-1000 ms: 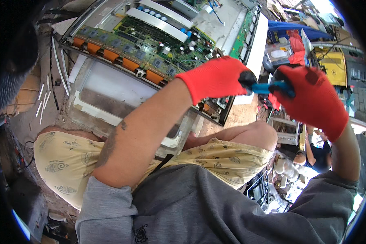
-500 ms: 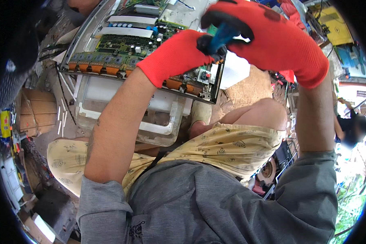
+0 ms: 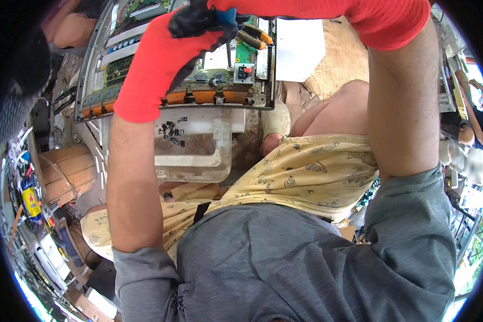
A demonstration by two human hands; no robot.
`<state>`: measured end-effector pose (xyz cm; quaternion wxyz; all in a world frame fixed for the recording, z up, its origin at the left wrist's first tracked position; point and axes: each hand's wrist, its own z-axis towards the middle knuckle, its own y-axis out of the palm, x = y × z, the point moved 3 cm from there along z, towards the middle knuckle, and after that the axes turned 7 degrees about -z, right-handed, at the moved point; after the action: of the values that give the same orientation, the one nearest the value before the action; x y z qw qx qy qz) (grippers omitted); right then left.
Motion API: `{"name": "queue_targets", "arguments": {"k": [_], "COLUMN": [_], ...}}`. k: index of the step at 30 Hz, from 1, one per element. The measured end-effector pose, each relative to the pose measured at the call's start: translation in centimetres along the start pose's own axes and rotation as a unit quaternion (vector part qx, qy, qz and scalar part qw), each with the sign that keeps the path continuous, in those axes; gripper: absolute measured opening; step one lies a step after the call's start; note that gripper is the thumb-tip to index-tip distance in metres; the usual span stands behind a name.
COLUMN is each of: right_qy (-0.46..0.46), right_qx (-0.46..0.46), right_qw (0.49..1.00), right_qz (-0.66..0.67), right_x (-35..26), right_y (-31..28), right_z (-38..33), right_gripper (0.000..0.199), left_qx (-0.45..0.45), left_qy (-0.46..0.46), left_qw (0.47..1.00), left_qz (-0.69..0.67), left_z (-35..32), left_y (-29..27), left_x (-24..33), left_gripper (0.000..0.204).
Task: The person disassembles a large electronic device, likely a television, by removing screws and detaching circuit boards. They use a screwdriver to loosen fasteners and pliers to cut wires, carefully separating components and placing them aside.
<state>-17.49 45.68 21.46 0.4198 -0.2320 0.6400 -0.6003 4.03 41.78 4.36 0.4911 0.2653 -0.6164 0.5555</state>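
Note:
Both hands wear red gloves with black palms and meet over the circuit boards at the top edge. My left hand (image 3: 169, 59) is closed around a blue-handled tool (image 3: 227, 16), which looks like a screwdriver; a thin shaft shows below it. My right hand (image 3: 327, 7) reaches in from the right, its fingers closed at the same blue handle and partly cut off by the frame edge. Under them lies a flat panel frame (image 3: 172, 109) with green boards and orange strips. Pliers (image 3: 256, 36) with orange-and-black handles rest beside the hands, near a small red-and-black switch (image 3: 244, 72).
Below the panel, a dirty pale plastic frame (image 3: 193, 161) has several small black parts (image 3: 172, 131) within it. A white sheet (image 3: 300, 51) lies right of the panel on brown board (image 3: 343, 48). At left stands a brown carton (image 3: 67, 174); clutter lines both sides.
Both hands have moved left and up, staying together at the blue handle. The pliers and small black parts have come into view. The whole view has shifted.

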Motion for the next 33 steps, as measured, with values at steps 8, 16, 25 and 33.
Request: {"name": "queue_targets", "arguments": {"k": [8, 16, 25, 33], "right_qy": [0.068, 0.039, -0.042, -0.1], "right_qx": [0.124, 0.209, 0.244, 0.208], "right_qw": [0.989, 0.976, 0.959, 0.952], "right_qz": [-0.049, -0.046, 0.138, 0.199], "right_x": [-0.3, 1.4, 2.1, 2.2], "right_y": [3.2, 5.1, 5.3, 3.6], "right_z": [0.1, 0.5, 1.2, -0.4], "right_gripper": [0.026, 0.027, 0.028, 0.035], "left_qx": [0.083, 0.014, 0.068, 0.041], "left_qy": [0.187, 0.064, 0.105, 0.017], "left_qw": [0.971, 0.993, 0.987, 0.996], "left_qz": [0.125, -0.103, 0.104, 0.073], "left_z": [-0.4, -1.4, -0.8, -1.1], "left_y": [2.9, 2.5, 2.2, 2.2], "left_x": [3.5, 5.0, 4.4, 3.7], "left_gripper": [0.026, 0.026, 0.025, 0.027]}}
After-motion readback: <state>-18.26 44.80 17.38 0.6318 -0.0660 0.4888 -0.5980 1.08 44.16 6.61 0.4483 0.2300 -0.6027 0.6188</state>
